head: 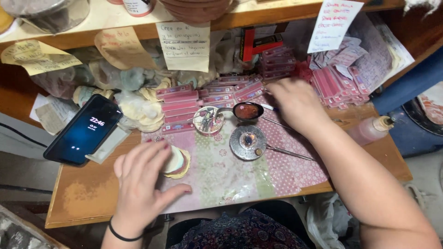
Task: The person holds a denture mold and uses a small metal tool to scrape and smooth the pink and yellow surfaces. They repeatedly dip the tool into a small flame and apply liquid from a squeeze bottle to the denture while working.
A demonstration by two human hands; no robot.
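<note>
Wooden desk: our left hand rests spread on wax discs; right hand, grip perhaps closed, reaches pink boxes; spoon already filled.

You get one view only, from the camera on your head, looking steeply down and forward at the wooden desk from close above. The shelf runs beyond the desk's far edge; your lap sits below its near edge.
</note>
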